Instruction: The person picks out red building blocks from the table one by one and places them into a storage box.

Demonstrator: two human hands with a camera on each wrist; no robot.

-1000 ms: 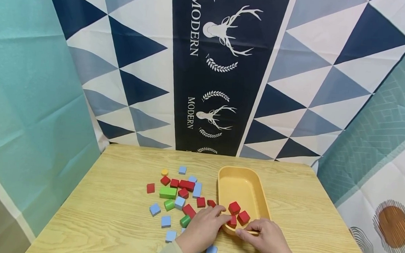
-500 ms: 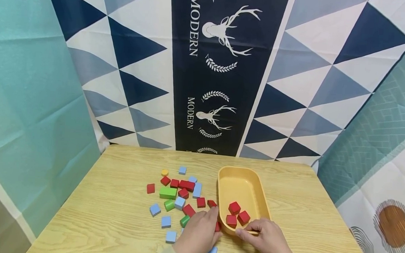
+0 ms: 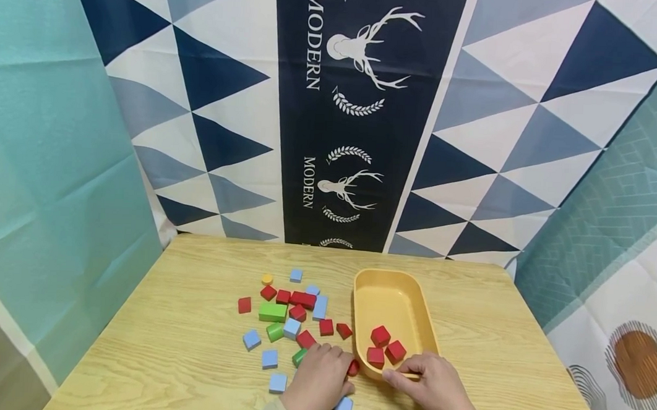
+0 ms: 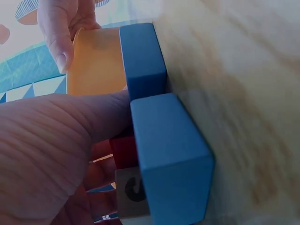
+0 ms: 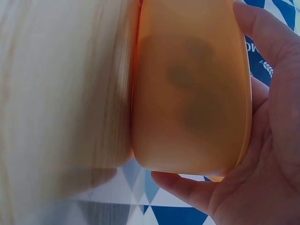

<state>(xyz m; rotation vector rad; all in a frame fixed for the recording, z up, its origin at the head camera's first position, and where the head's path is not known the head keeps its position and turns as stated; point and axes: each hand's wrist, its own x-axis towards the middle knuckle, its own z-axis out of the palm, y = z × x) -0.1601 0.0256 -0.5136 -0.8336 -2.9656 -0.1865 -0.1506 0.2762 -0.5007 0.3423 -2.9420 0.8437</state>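
My right hand [image 3: 430,384] grips the tray [image 3: 393,295] at its near right corner, low and right of centre in the head view. Those fingers are closed on the rim — thumb outside the near end, the others curled over the edge. In the right wrist view the tray's wall fills the middle, dim shapes showing through it.

My left hand [image 3: 319,381] is low in the frame, left of the tray, over the near part of the scattered blocks. Its fingers are loosely bent; I can't tell whether they have hold of anything. In the left wrist view my thumb reaches across to a pair of blue blocks [image 4: 171,159], and beyond it my fingers lie by a dark red block [image 4: 124,151] and a printed block [image 4: 132,191].

Three red cubes [image 3: 380,336] sit in the near end of the tray. A small red piece [image 3: 354,368] lies on the tabletop [image 3: 176,345] between my left hand and the tray, and a red wedge [image 3: 344,331] is just above it in the frame. Further left are more red and blue ones, a green block [image 3: 272,312] and, at the upper left of the spread, a yellow disc [image 3: 267,279].
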